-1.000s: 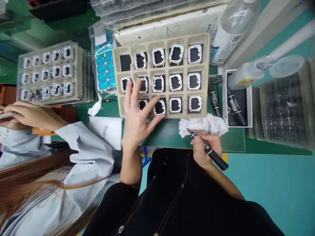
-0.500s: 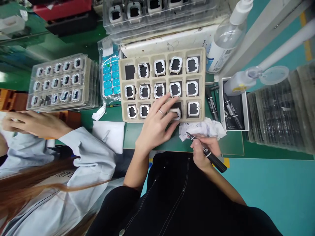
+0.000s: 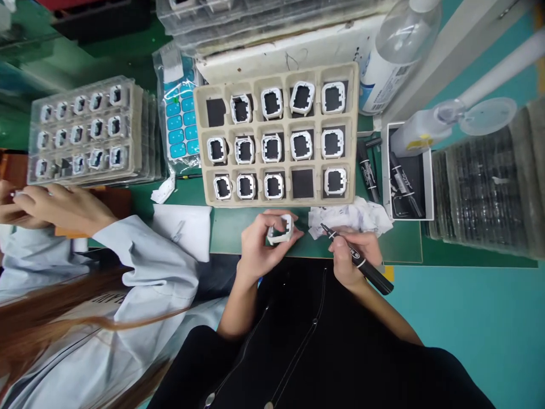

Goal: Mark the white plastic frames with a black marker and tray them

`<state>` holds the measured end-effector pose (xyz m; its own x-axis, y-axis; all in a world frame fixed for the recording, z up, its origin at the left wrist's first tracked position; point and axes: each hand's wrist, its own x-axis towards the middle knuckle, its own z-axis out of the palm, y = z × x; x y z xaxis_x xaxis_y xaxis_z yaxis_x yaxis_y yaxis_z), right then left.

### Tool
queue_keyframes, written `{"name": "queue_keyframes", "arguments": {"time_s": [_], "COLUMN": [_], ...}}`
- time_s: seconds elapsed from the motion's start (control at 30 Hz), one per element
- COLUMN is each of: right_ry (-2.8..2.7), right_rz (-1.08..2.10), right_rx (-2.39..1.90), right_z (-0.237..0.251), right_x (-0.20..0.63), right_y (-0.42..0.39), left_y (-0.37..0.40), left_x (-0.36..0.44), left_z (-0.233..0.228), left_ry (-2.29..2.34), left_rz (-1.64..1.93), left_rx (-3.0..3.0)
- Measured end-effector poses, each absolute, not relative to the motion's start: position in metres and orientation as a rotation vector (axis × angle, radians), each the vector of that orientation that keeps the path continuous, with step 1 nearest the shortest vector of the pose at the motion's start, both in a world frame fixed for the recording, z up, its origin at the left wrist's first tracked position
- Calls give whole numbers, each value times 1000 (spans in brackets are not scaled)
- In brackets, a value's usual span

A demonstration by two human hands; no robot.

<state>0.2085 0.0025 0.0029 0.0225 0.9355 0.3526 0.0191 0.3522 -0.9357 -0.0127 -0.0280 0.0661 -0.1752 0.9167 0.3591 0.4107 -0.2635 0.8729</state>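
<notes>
Between the thumb and fingers of my left hand (image 3: 259, 244) is a white, squarish watch-case frame (image 3: 281, 230), held tilted just in front of the beige compartment tray (image 3: 279, 175). Several like frames sit in the tray's compartments, one of them a white frame (image 3: 334, 182) at the front right. Bare dark lining shows in the compartment to its left and in the back left one. My right hand (image 3: 351, 258) grips a black marker pen (image 3: 361, 264). Its uncapped tip points up and left, close to the crumpled white tissue (image 3: 349, 220).
A white box (image 3: 428, 187) with markers and a bottle stands right, near stacked clear trays (image 3: 481, 199). A large clear bottle (image 3: 395, 62) is behind. Left are a bag of blue stickers (image 3: 181, 122), stacked frame trays (image 3: 85, 130), a folded white cloth (image 3: 187, 227) and a co-worker's hands (image 3: 63, 207).
My left hand has lifted a watch-case frame out of the tray's front row and drawn it toward my body. The right hand keeps the marker nearly in place. The view has shifted slightly.
</notes>
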Motion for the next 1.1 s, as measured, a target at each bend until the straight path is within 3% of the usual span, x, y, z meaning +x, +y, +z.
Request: {"name": "queue_keyframes", "arguments": {"time_s": [0.2, 0.63, 0.9, 1.1], "right_ry": [-1348, -1341, -1335, -1335], "right_rz": [922, 922, 926, 932], "right_rx": [-976, -962, -951, -911], "right_z": [2, 3, 3, 5], "right_x": [209, 206, 205, 204], "right_y": [2, 3, 2, 5], "left_y": [-35, -35, -40, -34], "left_x": [1, -5, 16, 19], "left_z": [45, 46, 24, 30], "left_ry": [1441, 1601, 2065, 1796], "left_rz": [1238, 922, 1009, 1184], "left_rx": [1462, 1810, 1814, 1665]}}
